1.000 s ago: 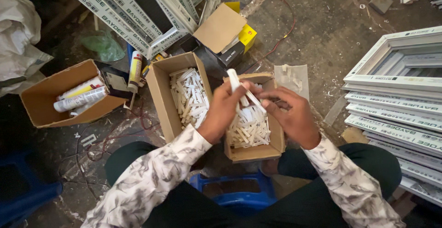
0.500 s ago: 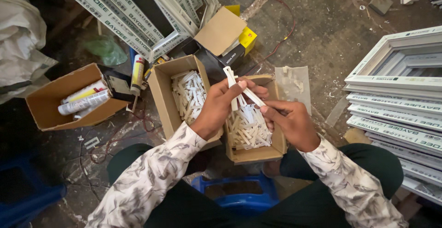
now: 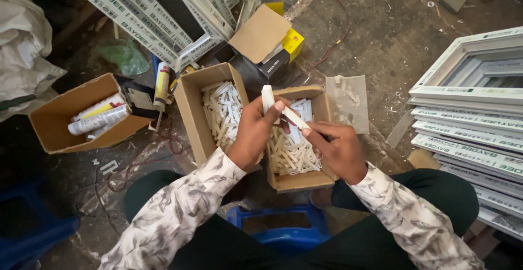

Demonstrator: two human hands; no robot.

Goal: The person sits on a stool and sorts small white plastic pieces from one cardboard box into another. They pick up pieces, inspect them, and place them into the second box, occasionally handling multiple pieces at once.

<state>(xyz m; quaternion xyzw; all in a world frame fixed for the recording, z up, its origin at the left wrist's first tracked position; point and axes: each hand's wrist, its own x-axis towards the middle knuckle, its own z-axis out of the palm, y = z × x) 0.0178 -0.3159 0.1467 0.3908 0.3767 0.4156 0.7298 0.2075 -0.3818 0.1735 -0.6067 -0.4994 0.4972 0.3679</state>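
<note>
Seen from above, a seated person works over two open cardboard boxes on a dusty concrete floor. The left hand (image 3: 255, 134) is closed around a short white plastic strip (image 3: 267, 99), held upright between thumb and fingers; the palm hides the strip's lower end. The right hand (image 3: 336, 149) pinches a second white strip (image 3: 295, 118), tilted, its tip touching or nearly touching the first; which cannot be made out. Both hands hover above the right box (image 3: 297, 180), heaped with similar white strips. The left box (image 3: 192, 106), just beside it, holds more of them, and the left forearm covers its near corner. Farther left a third box (image 3: 54, 125) lies on its side with tubes (image 3: 98, 118) inside. A blue stool (image 3: 283, 231) shows between the knees, mostly hidden by the legs. White window frames (image 3: 468, 123) are stacked at right, cut off by the edge.
</note>
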